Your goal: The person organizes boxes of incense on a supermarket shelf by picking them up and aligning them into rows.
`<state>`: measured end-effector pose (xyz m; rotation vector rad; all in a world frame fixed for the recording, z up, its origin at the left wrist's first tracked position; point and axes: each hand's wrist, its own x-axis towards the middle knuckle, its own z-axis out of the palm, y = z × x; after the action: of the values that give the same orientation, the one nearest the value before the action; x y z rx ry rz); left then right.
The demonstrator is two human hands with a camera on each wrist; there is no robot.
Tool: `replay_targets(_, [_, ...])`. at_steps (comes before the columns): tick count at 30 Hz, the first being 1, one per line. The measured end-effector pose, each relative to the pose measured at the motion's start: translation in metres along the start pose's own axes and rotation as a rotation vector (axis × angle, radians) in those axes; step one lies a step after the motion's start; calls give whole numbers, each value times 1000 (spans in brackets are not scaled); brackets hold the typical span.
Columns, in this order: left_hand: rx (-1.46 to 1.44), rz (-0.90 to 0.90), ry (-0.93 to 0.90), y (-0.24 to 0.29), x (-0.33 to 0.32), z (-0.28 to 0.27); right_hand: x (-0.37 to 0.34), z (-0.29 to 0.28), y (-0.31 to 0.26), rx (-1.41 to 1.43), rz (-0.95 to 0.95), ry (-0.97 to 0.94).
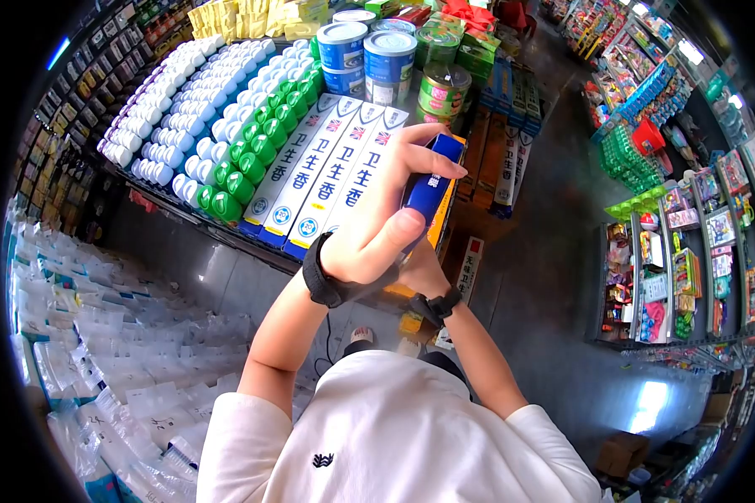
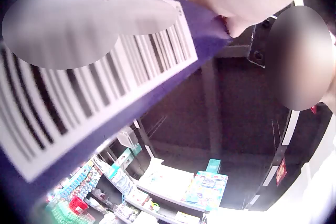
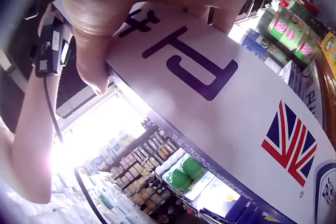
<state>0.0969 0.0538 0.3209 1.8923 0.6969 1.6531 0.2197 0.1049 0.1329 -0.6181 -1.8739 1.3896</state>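
Note:
Both my hands hold one long incense box (image 1: 432,183), raised in front of my chest and tilted. In the head view my left hand (image 1: 369,205) grips its blue end, with the thumb on the near side and fingers over the far side. The left wrist view shows a barcode label (image 2: 126,77) on the blue surface. My right hand (image 1: 424,272) is lower and partly hidden behind the left one. Its thumb and fingers clasp the white face (image 3: 210,124), which bears dark characters and a British flag. Matching incense boxes (image 1: 309,180) lie side by side on the display beyond.
Green-capped bottles (image 1: 253,163) and white-capped bottles (image 1: 164,142) fill the display's left. Blue tins (image 1: 388,67) and green tins (image 1: 445,88) stand at its back. Plastic-wrapped packets (image 1: 159,369) are piled at my left. Stocked shelves (image 1: 688,251) line the right, across the floor.

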Motion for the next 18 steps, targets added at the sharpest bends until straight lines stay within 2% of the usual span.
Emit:
replay_targets(9, [136,108,43,2,11,4,2,-4,1,-65,8,-20])
replay_targets(12, [43,145,47,1,14,8,2,-4,-6,-27,22,-29])
replay_targets(18, [58,124,-17,1,11,2,3,-4,4,-47,-17,-37])
